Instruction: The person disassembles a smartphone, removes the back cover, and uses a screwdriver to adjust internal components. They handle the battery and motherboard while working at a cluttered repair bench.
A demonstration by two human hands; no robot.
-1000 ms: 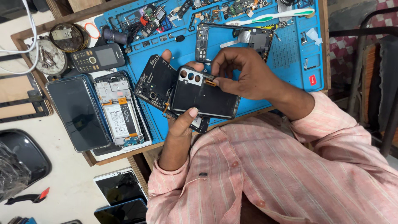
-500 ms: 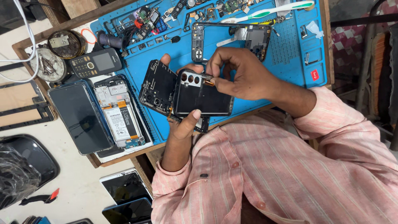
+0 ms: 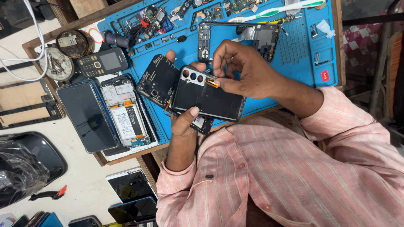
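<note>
The left hand (image 3: 184,122) gripped the black phone body (image 3: 208,94) from six o'clock, above the blue mat (image 3: 294,50). The right hand (image 3: 244,71) pinched a small orange flex tab (image 3: 212,83) at the phone's twelve o'clock edge. Pulling hard likely risked tearing it, or tipping the phone onto the loose back panel (image 3: 160,80) at nine o'clock.

Dark phone screen (image 3: 87,115) left of white battery label (image 3: 125,122).
</note>
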